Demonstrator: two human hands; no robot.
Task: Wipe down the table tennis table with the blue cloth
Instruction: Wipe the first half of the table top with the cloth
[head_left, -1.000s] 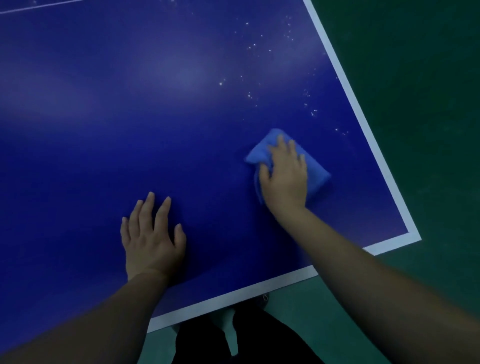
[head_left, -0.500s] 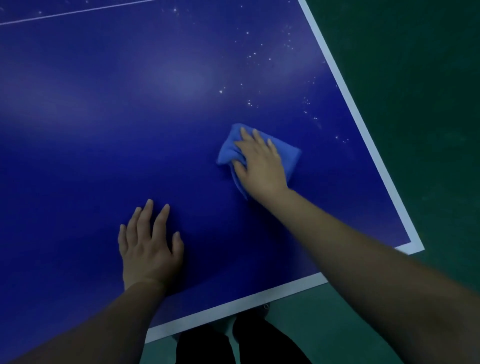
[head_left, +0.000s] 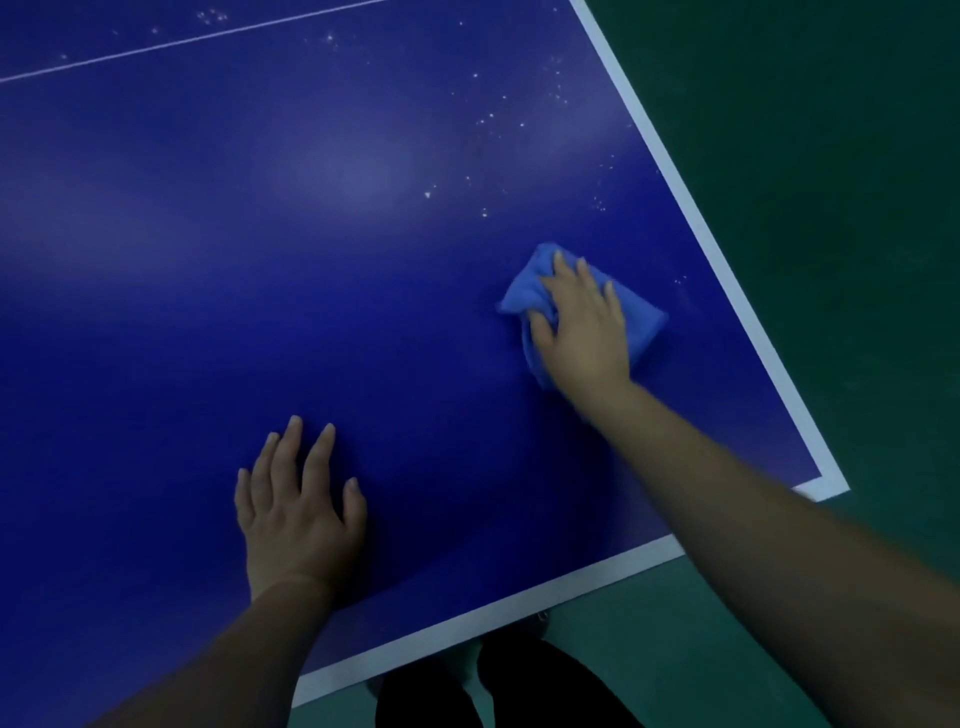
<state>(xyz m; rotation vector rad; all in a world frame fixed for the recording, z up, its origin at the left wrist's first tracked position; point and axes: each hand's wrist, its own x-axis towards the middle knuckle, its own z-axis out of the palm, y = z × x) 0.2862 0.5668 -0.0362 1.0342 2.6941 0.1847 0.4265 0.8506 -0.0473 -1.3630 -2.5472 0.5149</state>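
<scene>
The dark blue table tennis table (head_left: 218, 291) with white edge lines fills most of the view. A folded blue cloth (head_left: 641, 322) lies on it near the right side line. My right hand (head_left: 584, 327) presses flat on the cloth with the fingers spread and the thumb against its left fold. My left hand (head_left: 296, 512) rests flat on the bare surface near the front edge, fingers straight. White specks (head_left: 488, 119) dot the surface beyond the cloth, toward the far right.
The table's near right corner (head_left: 831, 486) lies right of my right forearm. Green floor (head_left: 831, 208) surrounds the table on the right and front. My dark trouser legs (head_left: 493, 686) stand below the front edge. A thin white line (head_left: 182, 44) crosses the far surface.
My right hand slid the cloth left across the table, then back to the right toward the side line. My left hand stayed flat in place.
</scene>
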